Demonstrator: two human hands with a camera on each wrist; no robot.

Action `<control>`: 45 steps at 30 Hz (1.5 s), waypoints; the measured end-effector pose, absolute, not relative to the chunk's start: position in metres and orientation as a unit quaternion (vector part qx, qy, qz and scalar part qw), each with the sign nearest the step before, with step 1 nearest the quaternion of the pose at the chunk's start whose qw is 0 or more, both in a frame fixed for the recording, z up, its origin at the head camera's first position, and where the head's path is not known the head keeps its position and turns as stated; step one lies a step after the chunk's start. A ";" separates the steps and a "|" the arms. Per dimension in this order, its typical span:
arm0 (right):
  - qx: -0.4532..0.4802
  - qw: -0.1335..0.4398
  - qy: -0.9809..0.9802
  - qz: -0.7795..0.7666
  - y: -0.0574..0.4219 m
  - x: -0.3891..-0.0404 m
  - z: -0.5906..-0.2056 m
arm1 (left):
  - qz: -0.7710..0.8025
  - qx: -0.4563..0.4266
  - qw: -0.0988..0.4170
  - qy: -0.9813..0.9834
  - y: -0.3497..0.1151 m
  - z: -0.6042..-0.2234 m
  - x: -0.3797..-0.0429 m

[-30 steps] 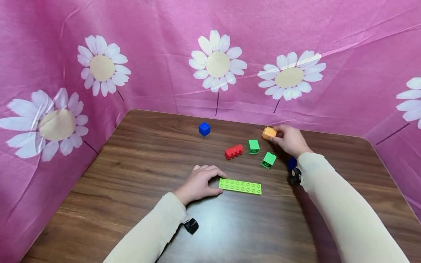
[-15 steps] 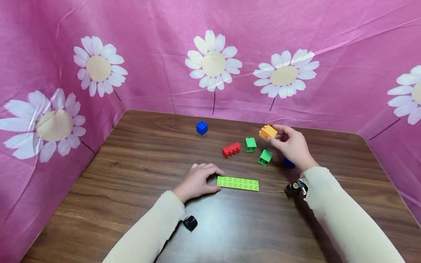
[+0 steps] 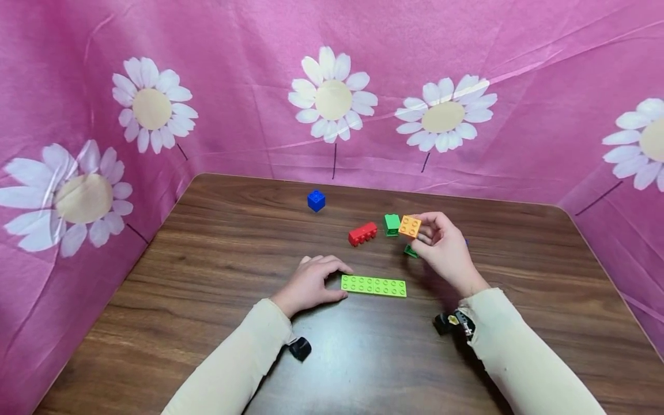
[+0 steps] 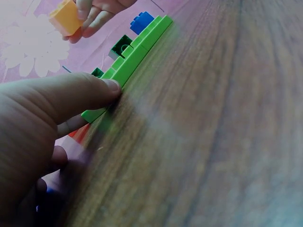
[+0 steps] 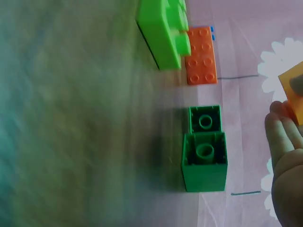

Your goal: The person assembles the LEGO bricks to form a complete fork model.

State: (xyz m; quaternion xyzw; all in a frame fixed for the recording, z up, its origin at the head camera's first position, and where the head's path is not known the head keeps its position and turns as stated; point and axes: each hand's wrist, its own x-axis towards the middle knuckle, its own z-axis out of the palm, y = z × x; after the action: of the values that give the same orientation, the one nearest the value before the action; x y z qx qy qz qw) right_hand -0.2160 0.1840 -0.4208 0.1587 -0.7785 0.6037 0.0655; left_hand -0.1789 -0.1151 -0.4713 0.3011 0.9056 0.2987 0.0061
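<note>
My right hand (image 3: pixel 446 251) pinches an orange building brick (image 3: pixel 410 226) in the air, its studded face turned toward the head camera. On the table lies a long lime-green brick (image 3: pixel 373 286), studs up. My left hand (image 3: pixel 311 285) grips its left end; in the left wrist view the thumb (image 4: pixel 102 92) presses its near side. Beyond it are a red brick (image 3: pixel 362 234) on its side and a green brick (image 3: pixel 392 225). A second green brick (image 3: pixel 411 252) is partly covered by the right hand.
A blue brick (image 3: pixel 316 200) stands toward the back of the wooden table (image 3: pixel 233 230). Another blue brick (image 4: pixel 142 22) shows past the lime-green brick in the left wrist view, mostly hidden by the right hand from above. A pink flowered cloth (image 3: pixel 238 104) hangs behind.
The right hand has lifted the orange brick from the back right of the table, brought it nearer and leftward, and tipped its studs toward the head camera. The left hand keeps its hold.
</note>
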 end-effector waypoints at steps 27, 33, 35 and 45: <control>0.224 -0.053 -0.896 0.381 0.165 -0.184 -0.429 | 0.308 0.305 -0.001 0.901 -0.114 -0.466 -0.180; 0.233 -0.055 -0.908 0.344 0.164 -0.183 -0.431 | 0.299 0.309 -0.005 0.903 -0.113 -0.468 -0.180; 0.235 -0.052 -0.910 0.337 0.164 -0.182 -0.432 | 0.298 0.310 -0.006 0.903 -0.113 -0.469 -0.180; 0.275 -0.044 -0.913 0.297 0.158 -0.182 -0.439 | 0.305 0.304 -0.004 0.903 -0.114 -0.472 -0.178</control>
State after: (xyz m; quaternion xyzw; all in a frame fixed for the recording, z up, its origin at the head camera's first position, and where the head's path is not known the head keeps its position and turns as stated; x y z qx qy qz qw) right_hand -0.1817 0.1581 -0.4385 0.2750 -0.9133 0.2973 -0.0445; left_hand -0.1784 -0.1137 -0.4719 0.3042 0.9026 0.3045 -0.0040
